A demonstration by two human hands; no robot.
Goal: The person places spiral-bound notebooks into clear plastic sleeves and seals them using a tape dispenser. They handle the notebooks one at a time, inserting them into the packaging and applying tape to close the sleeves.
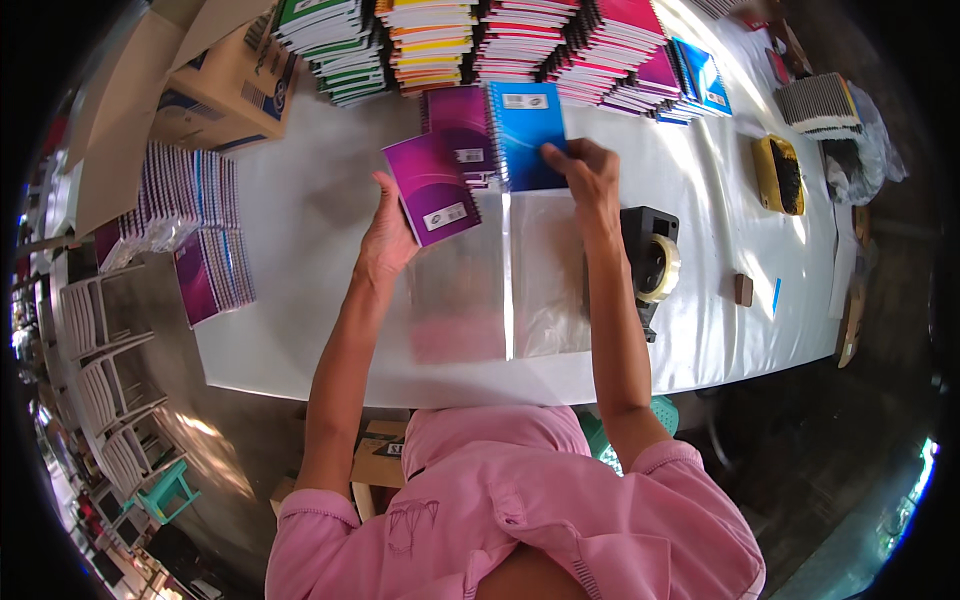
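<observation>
Two hands are busy over the pale surface (300,340), and I count one notebook to each. The left grip (390,235) holds one purple notebook (430,190), tilted, with the thumb along its outer edge (the fingers are mostly hidden beneath the cover). The right grip (588,180) is pinched on one blue notebook (527,130), thumb flat on its lower right part; this one stands nearly straight, just left of that grip. Between the two grips and a little beyond them, at least one more purple cover (455,115) shows, partly overlapped by both.

Nearer the person than the grips lies clear plastic (460,300), though I can't tell how many pieces. Just right of the right forearm sits one tape dispenser (650,270); farther right are one small brown block (743,290), one blue strip (777,296) and one yellow container (780,175).

Beyond both grips stand four tall stacks: one green stack (335,50), one yellow stack (430,45) and two reddish-pink stacks (525,40). Well left of the left grip are two rows of purple-covered notebooks (195,190), with one cardboard box (230,90) behind them.
</observation>
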